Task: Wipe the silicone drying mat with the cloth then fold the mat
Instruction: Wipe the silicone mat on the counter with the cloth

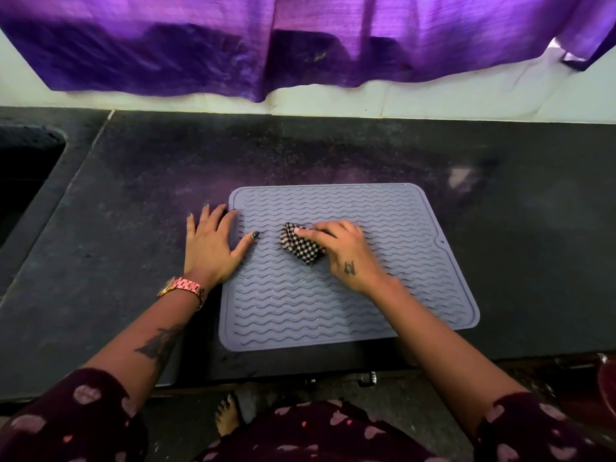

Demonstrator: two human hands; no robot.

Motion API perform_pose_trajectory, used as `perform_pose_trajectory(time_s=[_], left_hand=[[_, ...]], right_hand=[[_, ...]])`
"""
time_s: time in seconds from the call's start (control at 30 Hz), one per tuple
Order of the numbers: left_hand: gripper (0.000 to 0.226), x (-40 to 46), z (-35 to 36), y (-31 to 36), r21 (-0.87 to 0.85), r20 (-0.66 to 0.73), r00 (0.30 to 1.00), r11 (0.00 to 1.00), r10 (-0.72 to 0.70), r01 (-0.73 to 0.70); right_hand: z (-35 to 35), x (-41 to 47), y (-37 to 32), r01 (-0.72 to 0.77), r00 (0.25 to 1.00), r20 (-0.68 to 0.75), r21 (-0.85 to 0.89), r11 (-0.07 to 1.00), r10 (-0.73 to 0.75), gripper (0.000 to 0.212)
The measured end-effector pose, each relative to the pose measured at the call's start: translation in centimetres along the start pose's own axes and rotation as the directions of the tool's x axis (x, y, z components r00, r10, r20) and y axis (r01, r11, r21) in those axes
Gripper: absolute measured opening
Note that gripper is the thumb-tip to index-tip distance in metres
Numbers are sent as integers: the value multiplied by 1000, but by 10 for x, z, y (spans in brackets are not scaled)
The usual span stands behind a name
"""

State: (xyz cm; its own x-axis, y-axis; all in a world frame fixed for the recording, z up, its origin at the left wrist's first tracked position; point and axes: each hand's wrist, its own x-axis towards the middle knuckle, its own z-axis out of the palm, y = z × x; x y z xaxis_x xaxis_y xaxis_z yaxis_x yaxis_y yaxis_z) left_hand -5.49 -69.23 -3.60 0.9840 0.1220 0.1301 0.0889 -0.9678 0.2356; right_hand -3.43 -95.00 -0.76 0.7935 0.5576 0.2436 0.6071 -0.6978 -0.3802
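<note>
**Fig. — Wiping stage: cloth on mat, L hand anchoring**

Silicone drying mat (350,295) lies flat on the dark counter (516,245), unfolded; folding not yet begun. R hand (343,251) presses the bunched checked cloth (300,246) onto the ribbed surface, fingers curled over it and gripping; cloth sits under the R fingertips, near mat centre-left. L hand (213,245) lies flat, fingers straight and spread, holding nothing: thumb tip on the mat just inside its left rim, other fingers on the counter beside that rim.

Technique (judged): keep L palm weighted so the mat can't creep; run strokes along the wavy ribs, w/ even pressure, overlapping passes, incl. corners and raised rim.

Edges/room: beyond the R fingertips, unwiped ribs extend to the far rim; to the right of the R hand, broad mat area w/ a small hanging hole (442,242) at the rim. Sink opening (26,175) is well left of the L fingers. Purple curtain (300,41) hangs past the far counter edge, apart from both hands.
</note>
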Motion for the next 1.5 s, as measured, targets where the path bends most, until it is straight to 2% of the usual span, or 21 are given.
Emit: perform_pose_trajectory(time_s=[0.07,0.13,0.2,0.33,0.43,0.5,0.6,0.73,0.8,0.87,1.0,1.1,1.2,1.27,1.37,1.47,1.5], left_hand=[[87,2,0,0,23,32,999,999,-23,23],[88,5,1,0,50,50,998,998,-25,23],[92,6,1,4,62,48,999,998,-2,-1],[90,15,2,15,56,40,998,997,41,-43],[84,22,3,21,25,57,997,999,47,-49],[83,23,6,22,3,73,996,999,54,-54],[81,21,9,23,-59,47,998,997,51,-48],[78,22,9,24,-87,5,998,995,57,-57],[78,22,9,23,-91,-2,998,994,57,-57],[78,23,9,23,-92,-10,999,994,53,-54],[78,23,10,23,-88,-14,998,995,53,-54],[77,23,10,23,-85,-18,998,995,53,-54],[76,23,10,23,-88,-18,998,994,56,-57],[76,23,9,22,-89,-19,998,994,56,-57],[75,22,9,23,-90,-23,998,994,57,-58],[76,21,8,24,-96,-20,998,994,54,-55],[76,21,8,24,-98,-20,998,994,52,-53]], right_hand=[[2,9,0,-48,994,-95,-33,998,45,59],[9,12,-3,-89,996,-37,-121,989,85,76],[17,9,-1,-108,991,57,-183,977,121,84],[7,22,11,-77,990,111,-81,994,86,74],[0,39,16,-95,995,-10,-31,995,95,63],[5,39,14,-132,990,-60,-83,988,127,65],[21,31,15,-145,989,0,-156,977,146,72],[7,54,27,-123,991,46,-19,992,123,62],[-1,70,32,-117,993,-22,-16,993,117,62],[-1,81,34,-142,987,-92,-78,987,134,72],[16,81,36,-151,983,70,-197,969,167,81],[10,88,46,-127,983,114,-145,981,144,71],[-1,95,56,-186,981,38,-93,978,190,61],[0,87,60,-244,970,-14,-148,958,244,70],[3,79,64,-248,964,42,-198,948,261,80],[-13,93,71,-197,971,119,-96,976,207,69],[-18,94,75,-190,976,99,-58,980,195,66]])
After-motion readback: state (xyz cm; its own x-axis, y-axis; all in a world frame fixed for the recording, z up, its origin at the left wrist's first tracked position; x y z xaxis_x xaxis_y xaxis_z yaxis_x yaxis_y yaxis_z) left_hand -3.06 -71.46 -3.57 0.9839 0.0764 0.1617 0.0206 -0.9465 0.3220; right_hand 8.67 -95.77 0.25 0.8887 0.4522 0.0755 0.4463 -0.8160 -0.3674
